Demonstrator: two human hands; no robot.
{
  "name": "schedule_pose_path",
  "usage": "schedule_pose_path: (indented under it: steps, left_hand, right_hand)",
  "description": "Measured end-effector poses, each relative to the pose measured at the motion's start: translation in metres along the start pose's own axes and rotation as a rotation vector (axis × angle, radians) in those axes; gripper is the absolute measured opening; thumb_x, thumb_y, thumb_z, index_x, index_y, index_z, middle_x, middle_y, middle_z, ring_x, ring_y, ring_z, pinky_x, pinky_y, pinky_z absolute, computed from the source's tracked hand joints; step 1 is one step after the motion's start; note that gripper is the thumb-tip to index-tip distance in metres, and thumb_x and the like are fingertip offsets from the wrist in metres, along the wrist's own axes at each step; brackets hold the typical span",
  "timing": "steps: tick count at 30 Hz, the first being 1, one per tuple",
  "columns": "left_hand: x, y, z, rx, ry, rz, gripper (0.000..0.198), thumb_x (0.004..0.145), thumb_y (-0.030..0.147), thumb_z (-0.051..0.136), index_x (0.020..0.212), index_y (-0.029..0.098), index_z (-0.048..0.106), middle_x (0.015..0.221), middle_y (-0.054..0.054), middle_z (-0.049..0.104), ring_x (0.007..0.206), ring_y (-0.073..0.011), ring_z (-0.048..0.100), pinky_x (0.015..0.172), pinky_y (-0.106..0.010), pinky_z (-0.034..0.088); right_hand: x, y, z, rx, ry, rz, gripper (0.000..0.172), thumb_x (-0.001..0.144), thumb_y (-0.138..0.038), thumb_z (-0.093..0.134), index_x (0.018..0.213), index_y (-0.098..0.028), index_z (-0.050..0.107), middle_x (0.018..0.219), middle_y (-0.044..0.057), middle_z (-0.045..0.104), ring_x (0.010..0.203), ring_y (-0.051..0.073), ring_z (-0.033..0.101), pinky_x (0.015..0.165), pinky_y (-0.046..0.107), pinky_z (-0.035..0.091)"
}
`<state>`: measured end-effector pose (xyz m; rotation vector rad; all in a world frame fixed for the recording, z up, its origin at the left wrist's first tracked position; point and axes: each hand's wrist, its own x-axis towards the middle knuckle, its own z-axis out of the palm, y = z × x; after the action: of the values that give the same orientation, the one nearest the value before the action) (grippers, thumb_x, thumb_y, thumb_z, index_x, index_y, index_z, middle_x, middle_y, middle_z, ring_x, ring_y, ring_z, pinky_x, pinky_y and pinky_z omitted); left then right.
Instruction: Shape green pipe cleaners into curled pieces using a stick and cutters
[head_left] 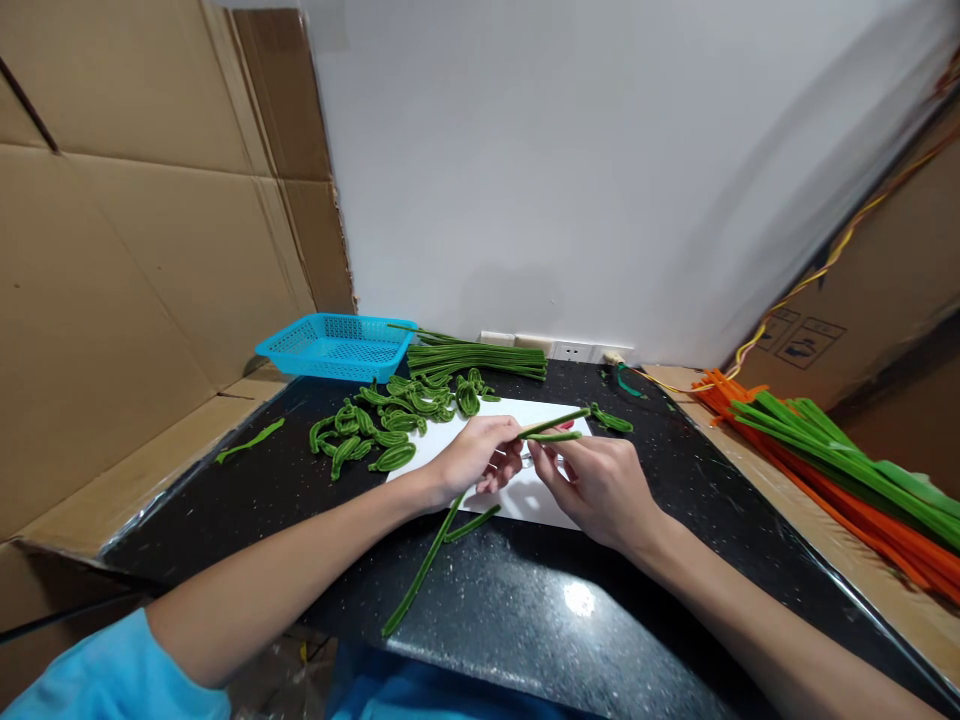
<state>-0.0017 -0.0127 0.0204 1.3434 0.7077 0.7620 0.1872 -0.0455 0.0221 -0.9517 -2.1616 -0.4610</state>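
The person wears a light blue top with a short left sleeve (112, 675), its matte, plain cloth gathered in soft folds. The sleeve's edge sits near the elbow, loose around the arm, and below it the left forearm (300, 565) is bare, slim and tapering to a narrow wrist. The right forearm (750, 610) is likewise bare and slender, cut off by the frame. Both the left hand (476, 455) and the right hand (607, 485) are ungloved, with slim fingers. At the bottom centre, more blue clothing (420, 692) shows, darker where shadow falls.
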Motion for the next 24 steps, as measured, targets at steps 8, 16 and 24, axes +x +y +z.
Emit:
schedule_pose_path:
  steps: [8,16,24]
  left_hand:
    - [-0.003,-0.004,0.002,0.152,0.001,0.071,0.033,0.097,0.043,0.045,0.076,0.018,0.050,0.054,0.005,0.048,0.037,-0.0069,0.041,0.036,-0.017,0.031]
    - [-0.007,-0.006,-0.005,0.590,-0.039,0.172,0.038,0.102,0.038,0.037,0.072,0.019,0.050,0.060,0.002,0.051,0.050,-0.0121,0.047,0.053,-0.023,0.037]
    - [-0.009,-0.005,-0.007,0.964,0.019,0.324,0.032,0.100,0.030,0.042,0.070,0.020,0.049,0.064,0.000,0.052,0.059,-0.0157,0.048,0.061,-0.026,0.031]
  right_hand:
    - [0.001,-0.001,-0.001,0.035,-0.050,-0.014,0.035,0.101,-0.026,0.047,0.072,-0.017,0.063,0.058,0.001,0.064,0.045,0.010,0.050,0.053,0.025,0.032]
    - [0.002,0.000,0.001,0.146,-0.375,-0.045,0.038,0.103,-0.026,0.040,0.072,-0.018,0.060,0.061,0.002,0.062,0.049,0.012,0.048,0.055,0.028,0.027]
    - [0.002,0.002,0.002,0.175,-0.553,-0.047,0.033,0.100,-0.025,0.043,0.072,-0.018,0.059,0.062,0.002,0.061,0.049,0.011,0.043,0.055,0.028,0.025]
